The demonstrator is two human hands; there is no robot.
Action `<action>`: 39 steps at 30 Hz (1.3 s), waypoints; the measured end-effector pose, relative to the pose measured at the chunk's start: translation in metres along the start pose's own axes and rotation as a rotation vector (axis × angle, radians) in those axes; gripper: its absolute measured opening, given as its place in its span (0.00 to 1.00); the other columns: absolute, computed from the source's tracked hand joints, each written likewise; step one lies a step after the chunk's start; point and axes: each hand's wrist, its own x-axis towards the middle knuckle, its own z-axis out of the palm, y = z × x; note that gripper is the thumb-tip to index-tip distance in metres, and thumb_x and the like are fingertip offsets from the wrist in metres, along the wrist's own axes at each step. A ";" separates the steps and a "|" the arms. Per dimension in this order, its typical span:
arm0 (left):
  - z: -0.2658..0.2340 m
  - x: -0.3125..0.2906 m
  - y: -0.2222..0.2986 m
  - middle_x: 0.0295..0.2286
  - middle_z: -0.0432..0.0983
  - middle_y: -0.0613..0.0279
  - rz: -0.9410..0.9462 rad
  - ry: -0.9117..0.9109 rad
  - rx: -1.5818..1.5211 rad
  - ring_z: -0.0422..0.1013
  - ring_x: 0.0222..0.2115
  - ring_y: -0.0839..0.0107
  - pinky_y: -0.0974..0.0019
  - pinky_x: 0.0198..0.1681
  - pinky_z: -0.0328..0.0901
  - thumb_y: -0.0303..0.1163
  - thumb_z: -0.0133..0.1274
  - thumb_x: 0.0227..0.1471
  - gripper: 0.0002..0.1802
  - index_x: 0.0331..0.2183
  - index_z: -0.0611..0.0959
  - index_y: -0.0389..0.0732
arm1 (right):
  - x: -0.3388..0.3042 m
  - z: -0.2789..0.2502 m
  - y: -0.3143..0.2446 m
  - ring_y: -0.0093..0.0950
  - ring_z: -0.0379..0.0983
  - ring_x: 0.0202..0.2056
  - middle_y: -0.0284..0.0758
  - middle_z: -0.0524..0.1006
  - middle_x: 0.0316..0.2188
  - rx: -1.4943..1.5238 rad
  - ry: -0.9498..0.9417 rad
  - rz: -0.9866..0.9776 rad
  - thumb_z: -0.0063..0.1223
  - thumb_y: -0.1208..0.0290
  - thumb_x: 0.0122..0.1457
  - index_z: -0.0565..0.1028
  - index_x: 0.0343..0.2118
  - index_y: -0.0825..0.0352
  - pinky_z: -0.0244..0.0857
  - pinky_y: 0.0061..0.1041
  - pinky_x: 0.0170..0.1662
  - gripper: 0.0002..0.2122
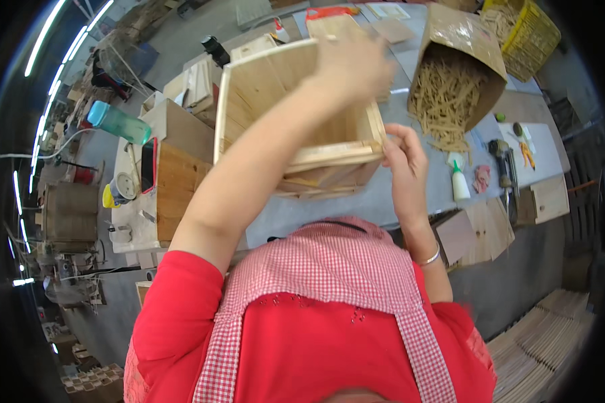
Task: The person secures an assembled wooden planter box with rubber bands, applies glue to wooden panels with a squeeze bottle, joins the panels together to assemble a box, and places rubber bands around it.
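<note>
An open wooden box (262, 87) of pale boards rests on the table in front of me, tilted in view. My left arm reaches across its opening. My left hand (356, 64) is over the far right rim, smeared by motion, so its fingers do not show clearly. At the near right corner, my right hand (407, 158) has its thumb and curled fingers on the box's edge. A wooden strip (333, 154) runs along the box's near rim. Part of the inside is hidden behind my left forearm.
Right of the box, a cardboard carton (460, 33) lies tipped, full of thin wooden strips (447, 94). Nearby are a white glue bottle (460, 183), a pink cloth (481, 178) and a power tool (501, 158). A teal water bottle (119, 122) stands at left.
</note>
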 end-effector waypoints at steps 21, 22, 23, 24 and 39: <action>-0.022 -0.050 -0.069 0.47 0.74 0.50 -0.229 0.164 -0.635 0.69 0.50 0.54 0.55 0.56 0.61 0.36 0.52 0.55 0.18 0.45 0.81 0.39 | 0.089 -0.027 -0.010 0.22 0.71 0.34 0.35 0.73 0.38 -0.351 -0.178 -0.295 0.46 0.70 0.65 0.69 0.57 0.70 0.65 0.21 0.40 0.19; -0.026 -0.058 -0.104 0.43 0.76 0.50 -0.333 0.461 -0.512 0.72 0.46 0.54 0.61 0.50 0.66 0.34 0.52 0.53 0.16 0.42 0.82 0.37 | 0.114 -0.018 -0.010 0.24 0.72 0.33 0.36 0.73 0.37 -0.513 -0.197 -0.416 0.46 0.68 0.65 0.69 0.57 0.69 0.66 0.22 0.40 0.19; -0.021 -0.059 -0.153 0.40 0.78 0.47 -0.492 0.465 -0.557 0.75 0.41 0.54 0.58 0.46 0.68 0.37 0.54 0.49 0.16 0.38 0.82 0.36 | 0.136 -0.009 -0.012 0.28 0.73 0.33 0.38 0.73 0.38 -0.616 -0.236 -0.459 0.46 0.67 0.65 0.69 0.57 0.68 0.67 0.24 0.40 0.19; -0.014 -0.070 -0.198 0.41 0.78 0.48 -0.652 0.449 -0.611 0.74 0.42 0.57 0.58 0.46 0.67 0.38 0.55 0.49 0.17 0.39 0.82 0.37 | 0.152 0.001 -0.015 0.31 0.74 0.34 0.40 0.73 0.38 -0.707 -0.288 -0.507 0.47 0.66 0.64 0.70 0.57 0.67 0.68 0.26 0.40 0.20; 0.029 -0.089 -0.222 0.28 0.79 0.60 -1.083 0.418 -1.428 0.74 0.29 0.71 0.65 0.34 0.68 0.28 0.59 0.50 0.07 0.32 0.84 0.35 | 0.182 0.039 -0.007 0.33 0.76 0.33 0.34 0.73 0.39 -0.975 -0.301 -0.425 0.49 0.66 0.60 0.76 0.51 0.59 0.69 0.31 0.36 0.16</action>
